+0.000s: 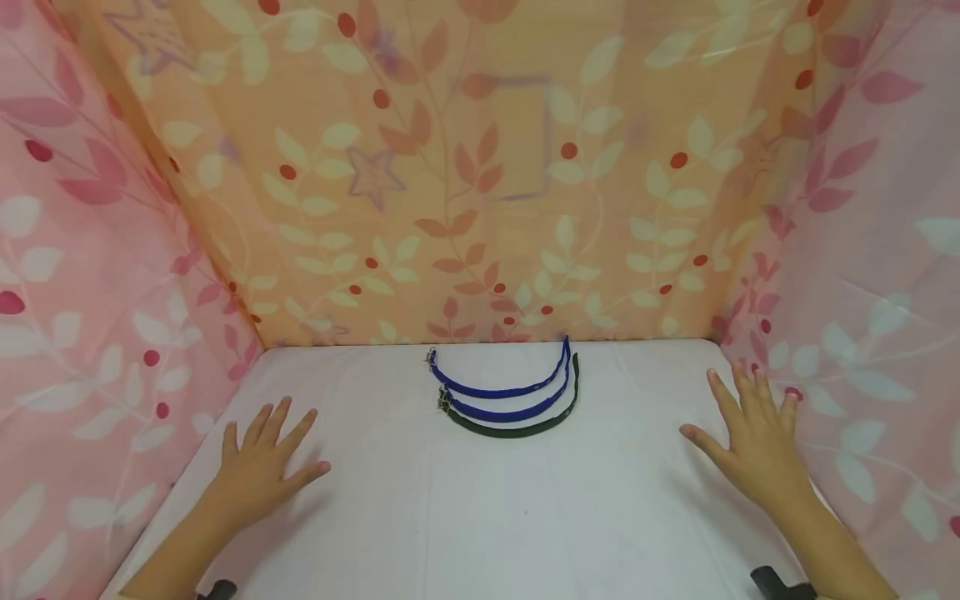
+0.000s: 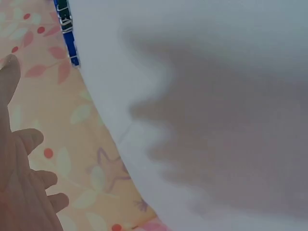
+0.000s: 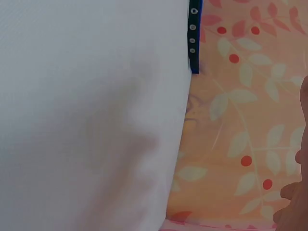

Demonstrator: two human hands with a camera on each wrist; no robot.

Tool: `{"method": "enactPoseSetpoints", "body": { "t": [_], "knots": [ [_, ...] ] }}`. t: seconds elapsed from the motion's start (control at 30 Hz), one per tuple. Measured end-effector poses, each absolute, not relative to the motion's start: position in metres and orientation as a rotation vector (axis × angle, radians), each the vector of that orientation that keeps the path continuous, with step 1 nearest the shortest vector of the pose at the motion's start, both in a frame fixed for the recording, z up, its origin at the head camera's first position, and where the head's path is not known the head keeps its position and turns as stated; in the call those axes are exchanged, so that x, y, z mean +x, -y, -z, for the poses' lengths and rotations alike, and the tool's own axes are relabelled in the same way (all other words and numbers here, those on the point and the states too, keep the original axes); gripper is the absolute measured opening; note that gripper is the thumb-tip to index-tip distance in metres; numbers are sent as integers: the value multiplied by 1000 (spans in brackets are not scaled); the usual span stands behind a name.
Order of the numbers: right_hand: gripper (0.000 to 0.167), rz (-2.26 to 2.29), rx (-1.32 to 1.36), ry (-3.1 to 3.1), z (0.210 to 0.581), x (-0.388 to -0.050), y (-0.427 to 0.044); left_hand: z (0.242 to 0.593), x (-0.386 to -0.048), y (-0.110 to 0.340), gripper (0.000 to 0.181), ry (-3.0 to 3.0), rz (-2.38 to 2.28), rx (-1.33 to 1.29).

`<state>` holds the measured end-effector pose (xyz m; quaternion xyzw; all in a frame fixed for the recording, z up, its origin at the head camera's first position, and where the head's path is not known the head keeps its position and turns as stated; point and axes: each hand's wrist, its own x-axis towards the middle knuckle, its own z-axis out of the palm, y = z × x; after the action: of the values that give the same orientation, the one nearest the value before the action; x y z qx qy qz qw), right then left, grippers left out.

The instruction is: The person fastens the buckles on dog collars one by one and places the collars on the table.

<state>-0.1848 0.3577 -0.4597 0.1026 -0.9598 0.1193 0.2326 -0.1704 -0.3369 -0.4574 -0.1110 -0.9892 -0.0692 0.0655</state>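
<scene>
A: No grip at all: the left hand (image 1: 258, 479), lower left of the frame, and the right hand (image 1: 761, 450), lower right, were both empty, fingers spread wide. So what was the smart way in?

B: An upper blue strap (image 1: 495, 393), a lower blue strap (image 1: 506, 417) and a dark green strap (image 1: 510, 432) lay nested on the white table (image 1: 495, 525), just below frame centre. Metal buckles (image 1: 443, 399) bunched lower left, and I couldn't tell if any had snagged. Imo the green one was the easy pick: pinch it mid-curve, steady its buckle end left-handed, lift without dragging the blues.
</scene>
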Motion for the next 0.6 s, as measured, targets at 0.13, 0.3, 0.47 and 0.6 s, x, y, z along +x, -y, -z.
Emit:
{"method": "enactPoseSetpoints", "body": {
  "t": [0.13, 0.3, 0.47, 0.6],
  "knots": [
    [95, -395, 269, 2629, 461, -189, -351, 459, -175, 327, 87, 2982, 244, -332],
    [90, -481, 260, 2621, 461, -193, -344, 464, -178, 315, 85, 2985, 314, -325],
    [88, -569, 244, 2609, 459, -198, -338, 464, -182, 303, 85, 2968, 390, -322],
    [84, -656, 249, 2580, 456, -204, -333, 464, -186, 295, 85, 2941, 458, -307]
  ]
}}
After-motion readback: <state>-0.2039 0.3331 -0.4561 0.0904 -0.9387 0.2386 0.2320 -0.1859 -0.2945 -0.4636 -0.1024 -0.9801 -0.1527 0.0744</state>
